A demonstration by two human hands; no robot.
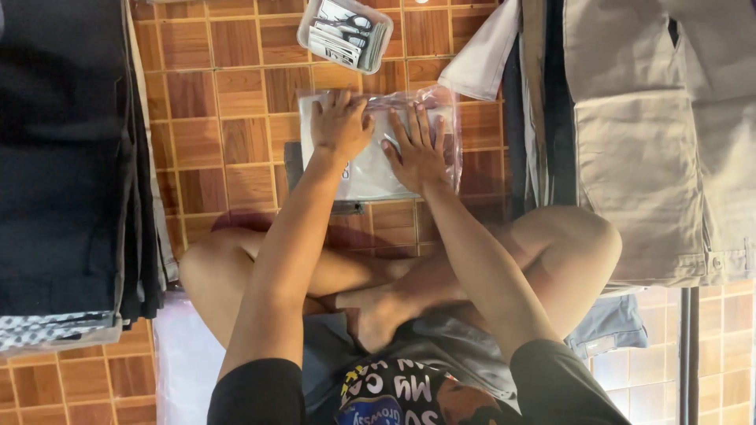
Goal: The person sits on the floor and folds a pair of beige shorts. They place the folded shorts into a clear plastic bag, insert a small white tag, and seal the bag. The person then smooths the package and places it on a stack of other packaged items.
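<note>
I am looking down at a floor of brown wooden tiles (228, 118), where the person is sitting cross-legged. On one side of the view a tall stack of dark folded garments (67, 157) is taking up the whole edge; on the other side a spread of beige folded trousers (654, 142) is lying, with dark pieces tucked under its near edge. Between these two piles, just in front of the crossed legs, a clear plastic bag holding a folded grey garment (370, 169) is lying flat on the tiles. Both hands are pressing down on it with palms flat and fingers spread, gripping nothing. The left hand (340, 124) is resting on one half of the bag, the right hand (416, 153) on the other half, and the two are sitting close beside each other without touching. Beyond the bag, near the top of the view, a small clear plastic tray (346, 33) of dark-and-white tags is standing on the floor, apart from the bag.
</note>
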